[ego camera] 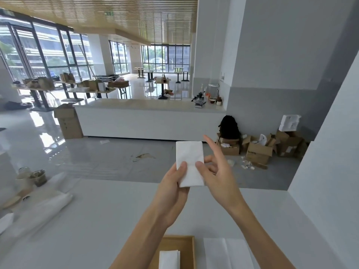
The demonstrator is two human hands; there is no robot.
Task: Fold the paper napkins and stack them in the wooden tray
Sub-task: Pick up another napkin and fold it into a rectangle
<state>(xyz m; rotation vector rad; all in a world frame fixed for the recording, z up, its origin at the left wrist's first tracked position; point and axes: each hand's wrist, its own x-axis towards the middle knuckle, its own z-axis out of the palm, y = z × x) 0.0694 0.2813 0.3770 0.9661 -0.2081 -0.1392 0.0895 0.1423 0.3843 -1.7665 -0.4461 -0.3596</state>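
Observation:
A folded white paper napkin (190,162) is held upright in the air above the white counter. My left hand (172,188) pinches its lower left side with the thumb in front. My right hand (215,171) grips the lower right edge, index finger stretched upward. The wooden tray (188,249) lies at the bottom edge, partly behind my left forearm, with a pile of folded napkins (169,259) inside. To the right of the tray lie unfolded napkins (227,253) flat on the counter.
Crumpled clear plastic wrapping (38,206) and several cups (37,177) sit at the counter's left. A white wall (330,181) bounds the right side. Beyond the counter's far edge (116,180) are floor, cardboard boxes (258,150) and a long white bar.

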